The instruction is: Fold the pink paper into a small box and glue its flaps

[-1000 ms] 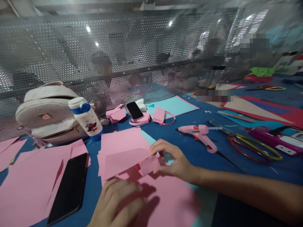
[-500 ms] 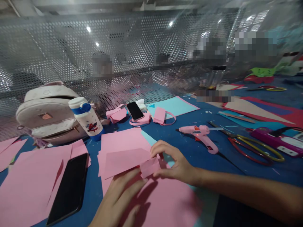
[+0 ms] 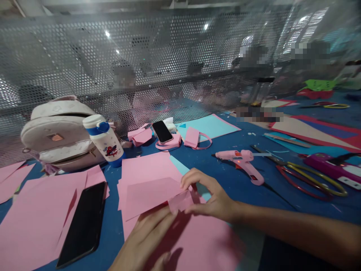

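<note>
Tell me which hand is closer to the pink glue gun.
Right. The right hand, pinching folded pink paper, lies left of the glue gun; the left hand is farther, lower left.

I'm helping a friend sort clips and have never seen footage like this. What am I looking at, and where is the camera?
There is no machine here. The camera sits on a person's head and looks forward and down, so the two bare hands at the bottom are the wearer's own. The right hand pinches a small folded pink piece with its fingers. The left hand reaches in with straight fingers, the tips at that piece's lower edge. Both work over pink paper sheets on a blue table. Around them lie a black phone, a white bottle, a pale backpack, a pink glue gun and scissors. A perforated metal screen stands behind.
</note>
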`<state>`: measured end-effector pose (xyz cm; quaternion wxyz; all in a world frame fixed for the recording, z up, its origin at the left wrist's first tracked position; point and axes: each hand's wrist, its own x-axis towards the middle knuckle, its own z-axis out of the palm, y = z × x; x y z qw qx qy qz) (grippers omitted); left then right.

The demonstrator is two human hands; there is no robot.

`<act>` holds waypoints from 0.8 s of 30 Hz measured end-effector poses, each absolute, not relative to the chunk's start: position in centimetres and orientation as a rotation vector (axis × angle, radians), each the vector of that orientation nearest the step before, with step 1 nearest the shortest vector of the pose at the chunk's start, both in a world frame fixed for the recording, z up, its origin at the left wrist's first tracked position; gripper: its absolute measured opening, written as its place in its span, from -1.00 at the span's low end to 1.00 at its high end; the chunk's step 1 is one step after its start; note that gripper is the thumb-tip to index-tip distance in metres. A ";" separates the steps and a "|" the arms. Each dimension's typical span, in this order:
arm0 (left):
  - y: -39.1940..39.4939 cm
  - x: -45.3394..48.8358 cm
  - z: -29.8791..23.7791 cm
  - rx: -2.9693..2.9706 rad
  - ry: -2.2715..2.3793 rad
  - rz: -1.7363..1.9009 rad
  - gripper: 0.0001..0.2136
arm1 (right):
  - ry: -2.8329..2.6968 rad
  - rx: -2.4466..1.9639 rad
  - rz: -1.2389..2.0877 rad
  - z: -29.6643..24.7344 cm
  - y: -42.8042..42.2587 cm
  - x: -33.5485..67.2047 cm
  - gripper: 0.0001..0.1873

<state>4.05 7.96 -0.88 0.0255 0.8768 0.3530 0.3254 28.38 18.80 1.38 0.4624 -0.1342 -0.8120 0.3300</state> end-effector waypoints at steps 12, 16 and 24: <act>7.9 4.1 -1.0 2.716 1.121 0.982 -0.52 | -1.995 -0.356 0.861 1.3 18.7 28.5 -0.62; 7.9 4.0 -1.0 2.716 1.105 0.973 -0.50 | -1.987 -0.349 0.858 1.2 18.8 28.4 -0.62; 8.0 4.0 -0.9 2.697 1.084 0.986 -0.51 | -1.995 -0.333 0.850 1.2 18.8 28.5 -0.63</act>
